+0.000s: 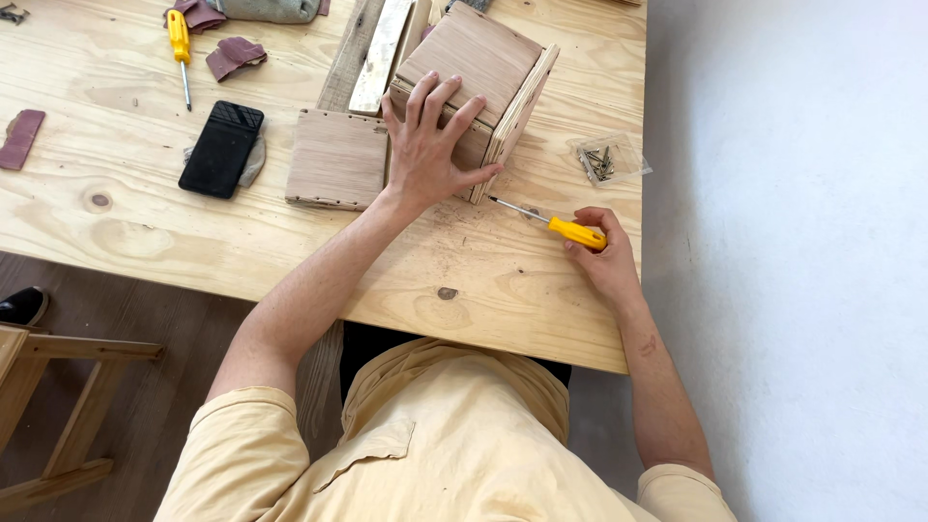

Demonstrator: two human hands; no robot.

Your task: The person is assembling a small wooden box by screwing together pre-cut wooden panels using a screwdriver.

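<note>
A small wooden box [478, 58] of plywood panels lies on its side on the pale wooden table [145, 242]. My left hand [428, 145] presses flat on the box's near face, fingers spread. My right hand [599, 256] grips the yellow handle of a screwdriver [551, 222]. Its metal tip points left at the box's lower corner, close to the edge panel.
A loose square wooden panel [336, 159] lies left of the box, beside a black phone [221, 148]. A second yellow screwdriver [180, 48] and sandpaper pieces [235, 55] lie farther back. A clear bag of screws [606, 159] sits right of the box. A wooden chair [48, 406] stands lower left.
</note>
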